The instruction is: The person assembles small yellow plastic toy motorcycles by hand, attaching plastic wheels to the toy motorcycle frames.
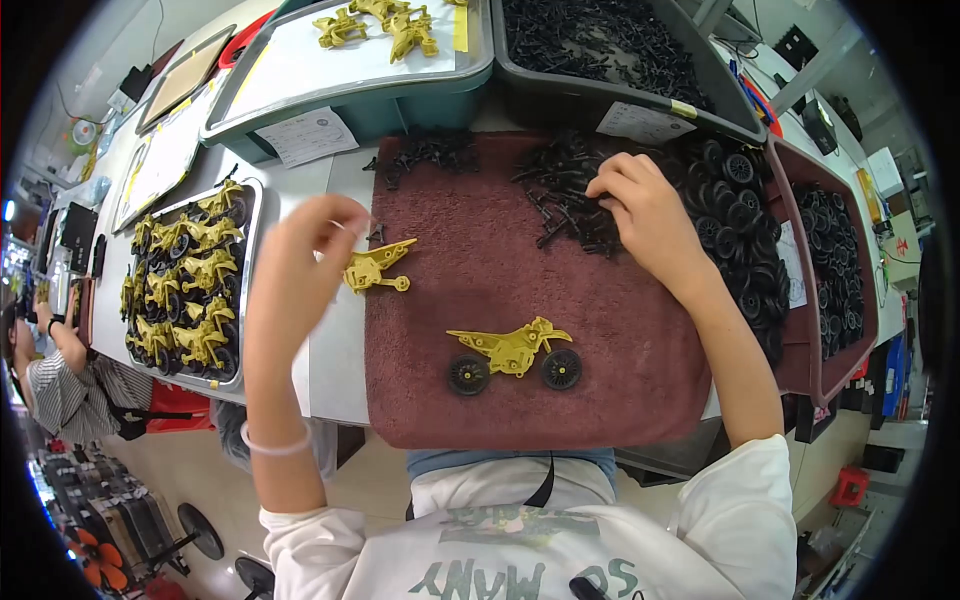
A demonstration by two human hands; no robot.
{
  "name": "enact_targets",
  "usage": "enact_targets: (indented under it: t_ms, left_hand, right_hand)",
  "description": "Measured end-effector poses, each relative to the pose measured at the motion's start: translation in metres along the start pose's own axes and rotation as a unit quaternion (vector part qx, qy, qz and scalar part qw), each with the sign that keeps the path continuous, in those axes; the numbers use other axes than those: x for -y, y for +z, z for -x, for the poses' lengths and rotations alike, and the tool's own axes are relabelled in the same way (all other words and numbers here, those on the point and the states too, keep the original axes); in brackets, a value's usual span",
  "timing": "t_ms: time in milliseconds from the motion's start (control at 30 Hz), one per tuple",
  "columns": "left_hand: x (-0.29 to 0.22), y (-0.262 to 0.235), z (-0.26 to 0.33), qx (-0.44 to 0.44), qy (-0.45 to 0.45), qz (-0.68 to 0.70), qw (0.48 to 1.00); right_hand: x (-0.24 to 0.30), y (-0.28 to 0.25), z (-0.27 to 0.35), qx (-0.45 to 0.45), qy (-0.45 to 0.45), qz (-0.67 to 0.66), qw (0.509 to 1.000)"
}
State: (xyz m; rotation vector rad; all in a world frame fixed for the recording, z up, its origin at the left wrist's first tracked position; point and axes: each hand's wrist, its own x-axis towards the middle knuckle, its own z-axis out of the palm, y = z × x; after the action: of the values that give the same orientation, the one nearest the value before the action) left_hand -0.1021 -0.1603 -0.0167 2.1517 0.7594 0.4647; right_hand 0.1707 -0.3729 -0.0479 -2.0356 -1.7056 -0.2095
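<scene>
A yellow toy motorcycle body [510, 350] with two black wheels lies on its side on the maroon towel mat [450, 410]. My left hand [318, 240], somewhat blurred, has its fingers drawn together above the mat's left edge; whether anything is between them cannot be made out. Close to its fingertips are a small black part [376, 233] and a second yellow body [376, 269], which shows no wheels. At the far right of the mat, my right hand [640, 205] reaches into a pile of thin black plastic parts [560, 185] with fingers curled and fingertips close together; what they grip is hidden.
A metal tray [262, 215] of assembled yellow motorcycles stands left. Behind are a green bin [400, 108] with yellow bodies and a dark bin [560, 88] of black parts. Loose black wheels [725, 215] lie right, beside a maroon bin [800, 375]. Another person [65, 385] sits far left.
</scene>
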Motion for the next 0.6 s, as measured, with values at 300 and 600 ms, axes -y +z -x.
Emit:
enact_targets:
  t_ms: [300, 600]
  left_hand:
    - [0.025, 0.023, -0.026, 0.001, 0.020, -0.248, 0.969]
    - [0.024, 0.029, -0.020, -0.004, 0.058, -0.238, 0.970]
  right_hand:
    - [-0.002, -0.008, 0.003, 0.039, 0.033, -0.028, 0.998]
    - [-0.004, -0.007, -0.003, -0.037, -0.001, -0.008, 0.999]
